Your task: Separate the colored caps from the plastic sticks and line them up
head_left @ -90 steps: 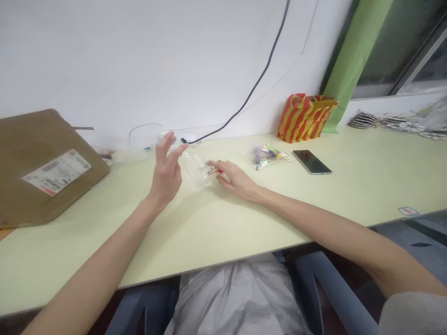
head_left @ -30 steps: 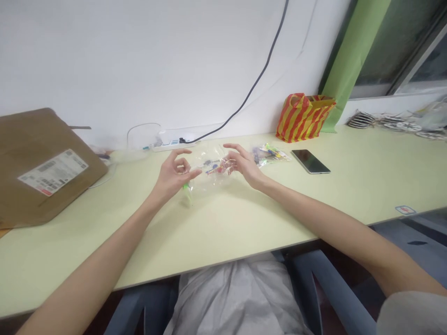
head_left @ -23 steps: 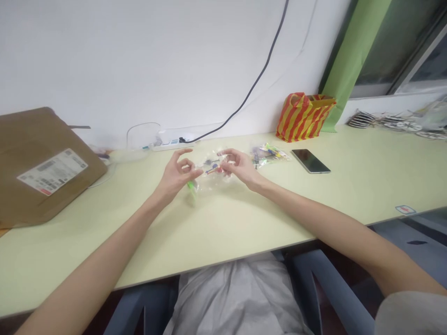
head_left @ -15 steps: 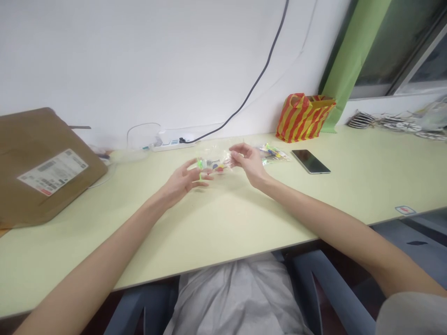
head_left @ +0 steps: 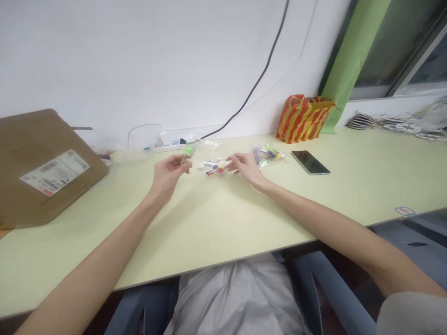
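A clear plastic bag (head_left: 209,145) with small colourful pieces (head_left: 217,168) in or beside it rests on the pale table; I cannot tell which pieces lie inside. To its left, my left hand (head_left: 166,176) is closed, its fingertips pinching a small bright green piece with a thin stem (head_left: 188,151). At the bag's right side, my right hand (head_left: 247,168) has its thumb and fingers together on the clear plastic. Another clear packet of colourful parts (head_left: 274,152) lies just beyond my right hand.
A phone (head_left: 310,162) and a red-and-yellow striped bag (head_left: 304,119) are to the right. On the left stands a brown parcel (head_left: 45,153). A power strip (head_left: 169,144) with a dark cable (head_left: 253,88) lies by the wall. Striped discs (head_left: 361,121) sit at the far right.
My left hand has moved left, away from the colourful pieces, and now pinches the green piece. My right hand has dropped slightly, and the bag has shifted and flattened.
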The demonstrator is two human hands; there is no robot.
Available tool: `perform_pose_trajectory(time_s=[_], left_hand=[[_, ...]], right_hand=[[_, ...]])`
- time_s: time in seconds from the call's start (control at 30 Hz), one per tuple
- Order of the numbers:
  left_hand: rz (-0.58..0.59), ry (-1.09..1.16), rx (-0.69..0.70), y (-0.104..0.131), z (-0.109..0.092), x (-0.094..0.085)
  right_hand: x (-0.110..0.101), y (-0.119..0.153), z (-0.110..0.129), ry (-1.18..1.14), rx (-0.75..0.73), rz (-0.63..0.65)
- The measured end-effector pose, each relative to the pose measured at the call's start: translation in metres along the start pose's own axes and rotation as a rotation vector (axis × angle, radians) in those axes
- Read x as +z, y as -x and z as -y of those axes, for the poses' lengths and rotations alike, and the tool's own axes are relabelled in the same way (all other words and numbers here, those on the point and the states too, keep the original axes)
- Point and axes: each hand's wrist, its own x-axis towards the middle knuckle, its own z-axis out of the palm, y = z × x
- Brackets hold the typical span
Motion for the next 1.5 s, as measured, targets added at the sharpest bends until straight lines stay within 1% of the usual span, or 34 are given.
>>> perform_pose_trajectory(time_s=[0.1, 0.13, 0.2, 0.27, 0.33, 0.4, 0.47, 0.57, 0.63, 0.7, 0.8, 0.9, 1.03, 1.07, 1.1, 1.17, 1.2, 1.3, 1.37, 1.43, 1.5], left_hand=[[0.028, 0.04, 0.018, -0.001, -0.003, 0.0], [0.033, 0.063, 0.019, -0.002, -0.005, 0.001], [0.024, 0.133, 0.027, -0.002, -0.009, 0.002], [-0.01, 0.199, 0.044, -0.002, -0.013, 0.002], [-0.064, 0.202, 0.056, -0.004, -0.014, -0.001], [-0.136, 0.14, 0.072, -0.005, -0.013, -0.006], [-0.18, 0.036, 0.101, -0.006, -0.012, -0.009], [-0.155, -0.13, 0.174, -0.005, -0.011, -0.012], [-0.13, -0.188, 0.209, -0.004, -0.011, -0.012], [-0.145, -0.21, 0.223, -0.005, -0.011, -0.012], [-0.261, -0.246, 0.28, -0.008, -0.013, -0.017], [-0.383, -0.318, 0.393, -0.011, -0.02, -0.025], [-0.554, -0.458, 0.582, -0.01, -0.029, -0.03], [-0.55, -0.501, 0.615, -0.009, -0.03, -0.029], [-0.515, -0.543, 0.629, -0.008, -0.03, -0.027], [-0.394, -0.618, 0.618, -0.009, -0.031, -0.022], [-0.37, -0.63, 0.608, -0.009, -0.031, -0.02], [-0.469, -0.614, 0.638, -0.012, -0.031, -0.016], [-0.403, -0.627, 0.634, -0.011, -0.032, -0.014], [-0.342, -0.614, 0.637, -0.009, -0.032, -0.011], [-0.335, -0.593, 0.667, -0.006, -0.033, -0.006]], right_hand=[[0.0, -0.001, -0.002, 0.084, -0.065, 0.027], [0.0, -0.001, -0.002, 0.088, -0.068, 0.026], [0.002, 0.001, 0.0, 0.023, -0.033, 0.052], [0.005, 0.004, 0.002, -0.074, 0.015, 0.133], [0.007, 0.008, 0.005, -0.125, 0.045, 0.231], [0.01, 0.012, 0.006, -0.133, 0.065, 0.327], [0.012, 0.016, 0.007, -0.13, 0.077, 0.391], [0.013, 0.017, 0.005, -0.139, 0.089, 0.437], [0.012, 0.018, 0.005, -0.152, 0.099, 0.477], [0.01, 0.018, 0.006, -0.157, 0.107, 0.534], [0.008, 0.02, 0.011, -0.145, 0.105, 0.612], [0.008, 0.022, 0.014, -0.136, 0.083, 0.657], [0.009, 0.022, 0.012, -0.123, 0.071, 0.626], [0.01, 0.022, 0.012, -0.119, 0.072, 0.617], [0.01, 0.022, 0.011, -0.115, 0.072, 0.609], [0.01, 0.022, 0.011, -0.11, 0.07, 0.587], [0.011, 0.022, 0.011, -0.108, 0.066, 0.572], [0.012, 0.023, 0.011, -0.09, 0.053, 0.544], [0.014, 0.023, 0.01, -0.049, 0.026, 0.513], [0.016, 0.022, 0.008, 0.037, -0.058, 0.407], [0.017, 0.021, 0.007, 0.132, -0.188, 0.243]])
